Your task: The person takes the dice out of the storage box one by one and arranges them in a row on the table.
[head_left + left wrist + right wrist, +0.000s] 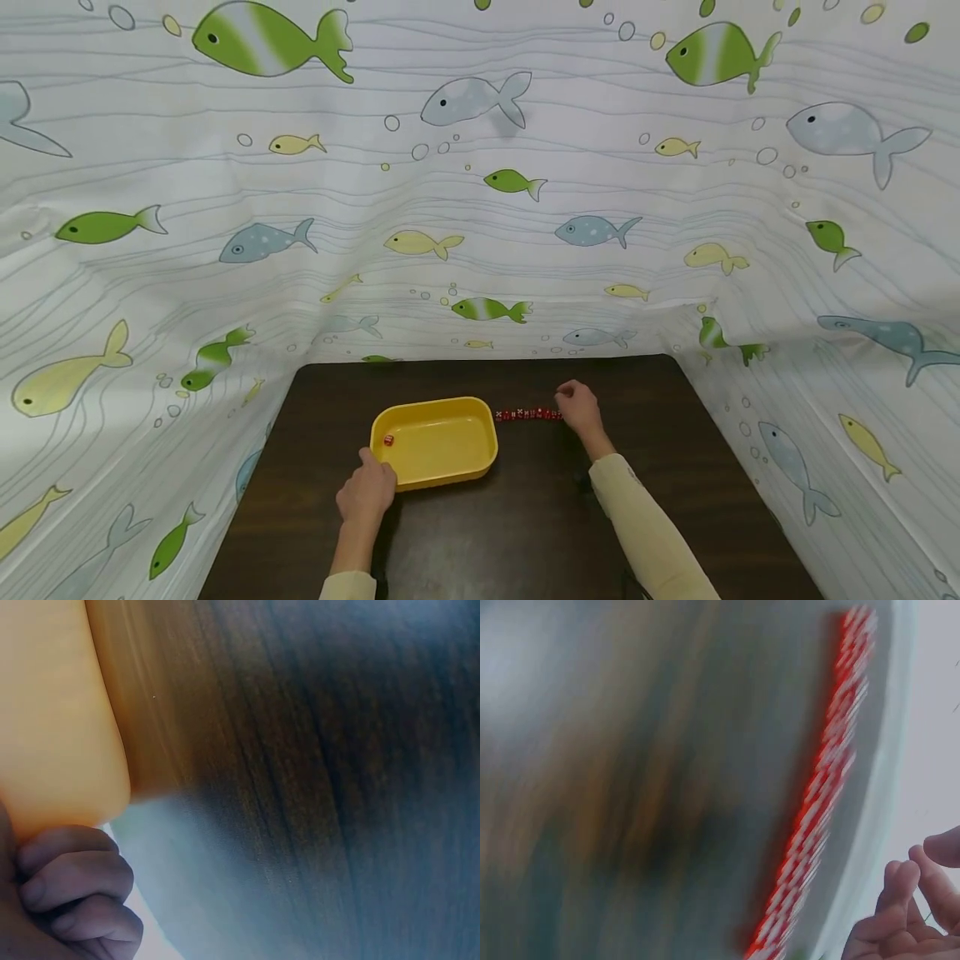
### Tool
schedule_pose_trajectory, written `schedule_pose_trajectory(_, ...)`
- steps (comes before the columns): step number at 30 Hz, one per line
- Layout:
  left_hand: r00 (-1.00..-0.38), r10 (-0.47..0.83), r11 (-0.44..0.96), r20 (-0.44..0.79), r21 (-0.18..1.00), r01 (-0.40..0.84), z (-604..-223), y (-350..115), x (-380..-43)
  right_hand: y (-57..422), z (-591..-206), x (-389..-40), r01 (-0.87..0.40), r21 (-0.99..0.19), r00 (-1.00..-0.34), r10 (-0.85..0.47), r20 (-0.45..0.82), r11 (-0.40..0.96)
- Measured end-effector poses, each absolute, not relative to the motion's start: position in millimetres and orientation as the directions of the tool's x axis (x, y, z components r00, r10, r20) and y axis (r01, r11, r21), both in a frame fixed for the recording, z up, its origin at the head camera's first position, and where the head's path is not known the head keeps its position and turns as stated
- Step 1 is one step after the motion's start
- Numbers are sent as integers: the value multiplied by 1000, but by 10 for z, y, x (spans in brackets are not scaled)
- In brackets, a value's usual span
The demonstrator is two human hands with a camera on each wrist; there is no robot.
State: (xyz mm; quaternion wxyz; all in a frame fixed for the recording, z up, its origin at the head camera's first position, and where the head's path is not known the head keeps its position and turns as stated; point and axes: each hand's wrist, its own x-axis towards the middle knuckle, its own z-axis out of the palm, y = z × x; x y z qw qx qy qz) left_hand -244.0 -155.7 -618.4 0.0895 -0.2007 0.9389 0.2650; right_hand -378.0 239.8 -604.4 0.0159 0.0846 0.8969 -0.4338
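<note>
My left hand (367, 490) grips the near left corner of a yellow tray (438, 479), its fingers (90, 877) curled beside the tray wall in the left wrist view. A single red die (388, 440) lies inside the tray at its left end. To the right of the tray, several red dice with white pips stand in a straight row (528, 414). My right hand (579, 408) hovers at the right end of that row, nothing visible in it. In the right wrist view, thumb and fingers (900, 885) are bent and apart, beside the motion-blurred dice row (810, 802).
Everything rests on a dark wood-grain table (510, 542). A white curtain printed with fish (465, 208) hangs behind it and along both sides, right at the table's edges.
</note>
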Motion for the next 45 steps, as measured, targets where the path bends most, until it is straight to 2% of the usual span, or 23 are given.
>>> schedule_pose_trajectory(4,-907,-324,780,-271,466,-418,-6169,-1577,-2427,1986,-5956,-3774,93,-813,-994,107,-38,575)
schedule_pose_trajectory(12,-892,-335,767,-304,461,-446,-6212,-1599,-2369,1200,-5776,-3658,-64,-833,-998,-51,43,550)
schedule_pose_trajectory(21,-901,-324,782,-288,455,-427,-6211,-1554,-2489,633,-5624,-3562,-118,-827,-970,-243,-23,550)
schedule_pose_trajectory(35,-893,-318,785,-318,441,-436,-6226,-1617,-2392,-175,-6032,-3311,-214,-605,-938,-334,-92,767)
schedule_pose_trajectory(40,-897,-317,786,-309,443,-431,-6209,-1615,-2400,-312,-6125,-3341,-273,-528,-930,-361,-68,804)
schedule_pose_trajectory(45,-900,-321,788,-296,444,-427,-6202,-1602,-2416,-450,-6147,-3351,-285,-508,-925,-371,-76,813)
